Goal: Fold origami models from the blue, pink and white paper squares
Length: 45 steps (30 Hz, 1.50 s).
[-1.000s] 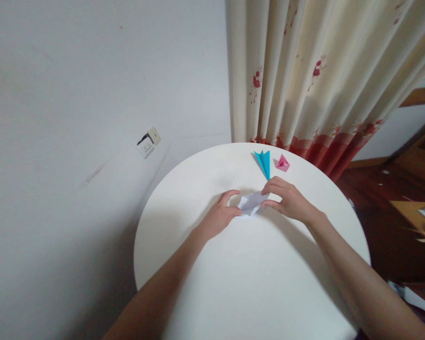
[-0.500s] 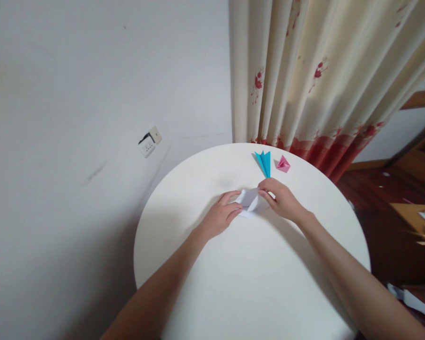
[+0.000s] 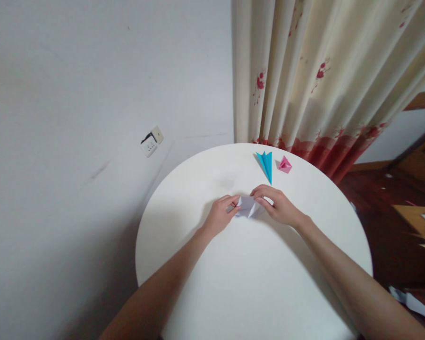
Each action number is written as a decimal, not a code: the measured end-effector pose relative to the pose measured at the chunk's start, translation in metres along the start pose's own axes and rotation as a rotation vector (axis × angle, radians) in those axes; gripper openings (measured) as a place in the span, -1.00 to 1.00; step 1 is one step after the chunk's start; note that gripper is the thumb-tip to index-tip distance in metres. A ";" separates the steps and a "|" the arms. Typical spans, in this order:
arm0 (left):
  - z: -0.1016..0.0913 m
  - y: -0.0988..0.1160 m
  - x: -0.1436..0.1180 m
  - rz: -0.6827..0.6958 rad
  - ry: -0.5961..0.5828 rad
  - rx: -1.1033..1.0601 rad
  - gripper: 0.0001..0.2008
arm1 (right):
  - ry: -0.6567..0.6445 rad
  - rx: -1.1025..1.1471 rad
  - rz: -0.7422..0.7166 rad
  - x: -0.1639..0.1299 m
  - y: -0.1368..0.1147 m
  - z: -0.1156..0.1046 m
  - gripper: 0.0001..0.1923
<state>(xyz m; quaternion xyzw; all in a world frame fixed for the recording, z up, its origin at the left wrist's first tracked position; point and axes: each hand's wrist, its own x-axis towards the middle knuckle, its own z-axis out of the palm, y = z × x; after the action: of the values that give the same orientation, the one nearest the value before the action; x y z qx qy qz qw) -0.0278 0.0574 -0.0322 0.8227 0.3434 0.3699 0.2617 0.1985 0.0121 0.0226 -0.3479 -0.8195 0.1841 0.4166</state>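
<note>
A folded white paper [image 3: 246, 207] with raised sides stands near the middle of the round white table [image 3: 233, 278]. My left hand [image 3: 221, 214] pinches its left side between thumb and fingers. On the right, my right hand [image 3: 276, 204] grips the opposite side, its thumb and fingertips closed on the edge. Parts of the paper are hidden behind the fingers. Just beyond my right hand lies a blue folded paper plane [image 3: 266, 165], its narrow end toward me. A small pink folded paper piece [image 3: 284, 165] rests to the right of it.
A white wall [image 3: 74, 141] with a socket [image 3: 149, 145] rises on the left. Cream curtains [image 3: 297, 85] with red flowers hang behind the table's far edge. Cardboard [image 3: 411, 219] and papers lie to the right, over a dark floor.
Both hands have shifted slightly with the white paper. Its sides now stand up more squarely, and my right fingers have moved left along the far edge.
</note>
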 end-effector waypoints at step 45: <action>-0.009 0.020 0.000 0.006 0.051 -0.067 -0.70 | 0.144 -0.105 0.346 -0.015 -0.007 0.056 -0.31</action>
<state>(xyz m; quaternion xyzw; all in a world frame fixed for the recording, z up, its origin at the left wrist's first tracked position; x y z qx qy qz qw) -0.0274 0.0464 -0.0130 0.8048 0.3347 0.4030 0.2790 0.1565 -0.0042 -0.0149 -0.5171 -0.7240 0.1844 0.4176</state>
